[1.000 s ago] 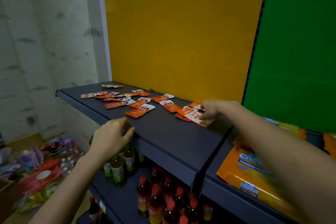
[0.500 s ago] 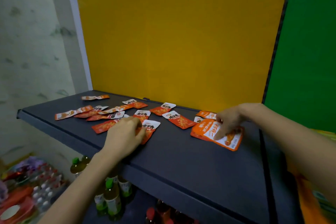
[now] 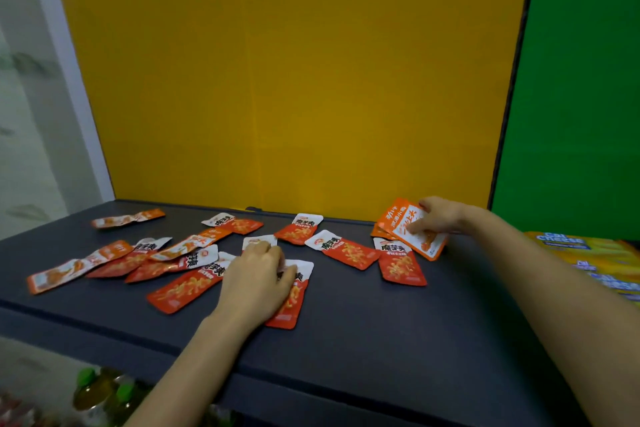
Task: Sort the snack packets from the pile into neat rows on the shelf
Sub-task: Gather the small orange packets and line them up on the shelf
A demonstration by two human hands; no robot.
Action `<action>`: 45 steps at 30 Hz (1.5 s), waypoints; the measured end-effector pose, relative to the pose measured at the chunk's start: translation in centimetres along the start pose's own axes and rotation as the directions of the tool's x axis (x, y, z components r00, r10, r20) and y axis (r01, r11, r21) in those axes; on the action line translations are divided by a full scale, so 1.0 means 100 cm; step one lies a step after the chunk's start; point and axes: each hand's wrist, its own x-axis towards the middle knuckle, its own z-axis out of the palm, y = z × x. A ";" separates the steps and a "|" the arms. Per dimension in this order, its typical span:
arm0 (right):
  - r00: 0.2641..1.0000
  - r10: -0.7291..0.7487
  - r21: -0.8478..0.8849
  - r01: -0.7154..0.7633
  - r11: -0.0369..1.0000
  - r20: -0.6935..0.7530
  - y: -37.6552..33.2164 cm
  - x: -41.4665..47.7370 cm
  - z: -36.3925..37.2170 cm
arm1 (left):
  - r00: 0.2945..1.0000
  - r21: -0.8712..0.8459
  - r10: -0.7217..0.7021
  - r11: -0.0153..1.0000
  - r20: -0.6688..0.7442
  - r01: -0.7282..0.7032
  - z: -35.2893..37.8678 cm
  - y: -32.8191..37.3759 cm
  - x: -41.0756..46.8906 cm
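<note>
Several red and orange snack packets (image 3: 346,250) lie scattered flat on the dark grey shelf (image 3: 363,340), mostly left of centre. My left hand (image 3: 258,282) sits on top of the middle packets, fingers curled down and thumb across the white top of a red packet (image 3: 289,305) that sticks out from under it. Near the back right, my right hand (image 3: 440,218) grips a small stack of orange packets (image 3: 405,229), tilted up off the shelf. Another red packet (image 3: 400,265) lies flat just in front of that stack.
A yellow back panel (image 3: 294,80) closes the shelf behind, with a green panel (image 3: 581,80) to its right. Yellow cheese-snack packs (image 3: 588,253) lie on the neighbouring shelf at right. Green-capped bottles (image 3: 100,388) stand below the shelf's front edge.
My right hand has raised the orange packets and drawn them back toward the yellow panel. My left hand has slid slightly right onto the red packet. The view has come closer.
</note>
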 end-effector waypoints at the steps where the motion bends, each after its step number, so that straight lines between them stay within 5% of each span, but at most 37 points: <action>1: 1.000 0.018 0.025 -0.018 1.000 -0.017 0.001 0.003 0.004 | 1.000 -0.002 0.013 1.000 -0.007 -0.013 0.000 -0.001 -0.001; 14: 0.986 0.163 -0.055 -0.163 0.985 0.013 0.002 0.009 0.017 | 0.995 -0.114 -0.040 0.993 -0.092 0.030 -0.041 -0.041 -0.016; 20: 0.974 0.223 0.006 -0.222 0.975 -0.039 -0.008 0.000 0.013 | 0.957 0.004 -0.271 0.962 0.107 0.272 -0.047 -0.110 0.019; 23: 0.950 0.220 -0.045 -0.235 0.971 -0.224 -0.017 -0.007 0.015 | 0.903 0.043 -0.341 0.939 0.262 0.342 -0.040 -0.125 0.040; 29: 0.842 0.141 0.243 -0.012 0.970 -0.520 -0.053 -0.026 0.023 | 0.848 0.149 -0.396 0.918 0.353 0.367 -0.020 -0.135 0.058; 35: 0.862 0.069 0.468 0.204 0.860 -0.503 -0.090 -0.045 0.060 | 0.812 0.093 -0.425 0.900 0.400 0.425 -0.019 -0.135 0.071; 40: 0.880 0.092 0.469 0.157 0.869 -0.465 -0.092 -0.044 0.078 | 0.820 -0.063 -0.423 0.875 0.386 0.481 -0.011 -0.131 0.073; 45: 0.883 0.093 0.459 0.147 0.876 -0.460 -0.095 -0.040 0.081 | 0.820 -0.046 -0.510 0.842 0.260 0.538 -0.015 -0.123 0.073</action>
